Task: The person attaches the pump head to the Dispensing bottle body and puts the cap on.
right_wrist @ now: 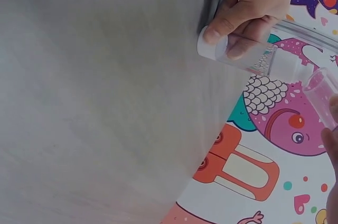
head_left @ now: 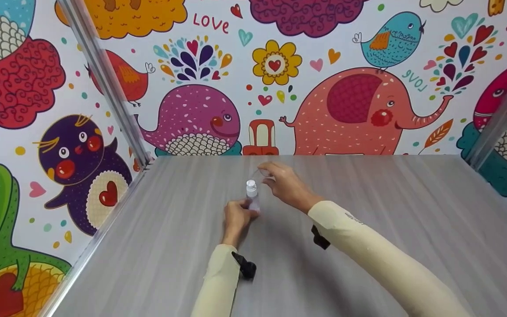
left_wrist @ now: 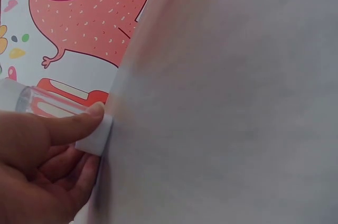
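A small clear bottle (head_left: 251, 190) with a white collar and white base stands upright on the table. My left hand (head_left: 236, 219) grips it low down, with thumb and fingers around the base, as the left wrist view also shows. In my right hand (head_left: 289, 184), thumb and fingers pinch a clear tubular cap (right_wrist: 321, 97). The cap is tilted, its open end close to the bottle's white top (right_wrist: 289, 67). Whether cap and top touch, I cannot tell.
The grey wood-grain table (head_left: 156, 259) extends around both hands. Behind it rises a wall (head_left: 275, 110) printed with cartoon animals. Metal posts stand at the left (head_left: 108, 83) and right (head_left: 500, 110) back corners.
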